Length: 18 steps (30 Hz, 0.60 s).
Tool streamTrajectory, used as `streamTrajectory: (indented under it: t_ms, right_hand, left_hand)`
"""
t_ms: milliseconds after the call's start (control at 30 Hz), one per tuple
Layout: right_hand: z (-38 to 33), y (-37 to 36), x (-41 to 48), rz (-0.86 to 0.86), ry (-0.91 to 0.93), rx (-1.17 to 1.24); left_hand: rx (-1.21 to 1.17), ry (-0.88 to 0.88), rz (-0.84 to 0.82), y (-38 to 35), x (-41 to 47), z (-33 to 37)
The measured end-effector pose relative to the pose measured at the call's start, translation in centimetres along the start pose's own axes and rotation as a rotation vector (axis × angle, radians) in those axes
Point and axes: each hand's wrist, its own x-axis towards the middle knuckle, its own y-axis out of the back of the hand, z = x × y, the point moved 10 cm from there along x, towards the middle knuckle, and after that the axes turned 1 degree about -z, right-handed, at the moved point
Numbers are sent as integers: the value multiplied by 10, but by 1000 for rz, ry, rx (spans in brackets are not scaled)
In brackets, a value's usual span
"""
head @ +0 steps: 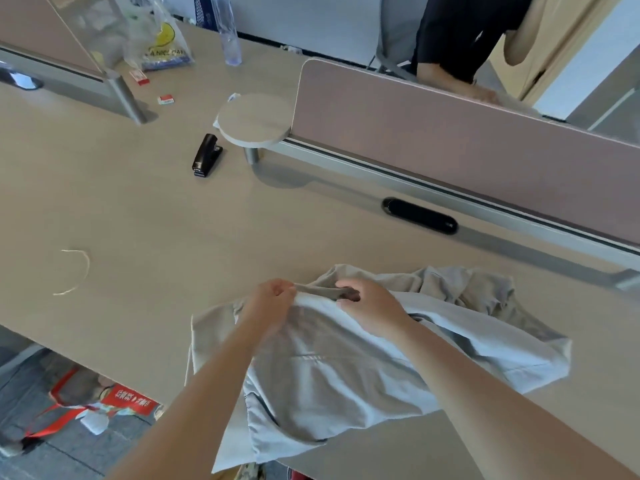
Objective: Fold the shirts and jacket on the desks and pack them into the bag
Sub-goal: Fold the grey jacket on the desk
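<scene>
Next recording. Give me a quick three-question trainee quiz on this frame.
1. True or false: the left grip and right grip both pinch the grey garment.
2. What lies nearest the round shelf? A) black stapler B) scissors C) mug
3. Fill in: part of the garment hangs over the desk at its ____ edge.
Key: 1 true; 2 A; 3 near.

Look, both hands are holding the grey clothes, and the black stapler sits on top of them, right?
Not quite. The head view shows the left hand and right hand holding the grey clothes, but the black stapler lies on the bare desk, apart from them.
</scene>
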Motion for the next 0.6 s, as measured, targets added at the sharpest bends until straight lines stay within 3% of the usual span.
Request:
streamTrajectory:
  t_ms: [100,233,333,467,600]
  right_hand:
    - [30,53,-37,187,-60,139]
    - [97,118,-96,358,-198,168]
    - [159,148,-128,406,-310,123]
    - [222,158,-151,237,-357,40]
    - [248,141,-151,-22,-274,-148]
  left_hand:
    - [-123,-55,-233,-59,-24,45]
    - [-5,-161,-486,-156,-69,91]
    - [6,-139,-621,-221,-98,108]
    - [158,-114,-625,-273,-114,113]
    - [266,-52,-565,-293,-120,103]
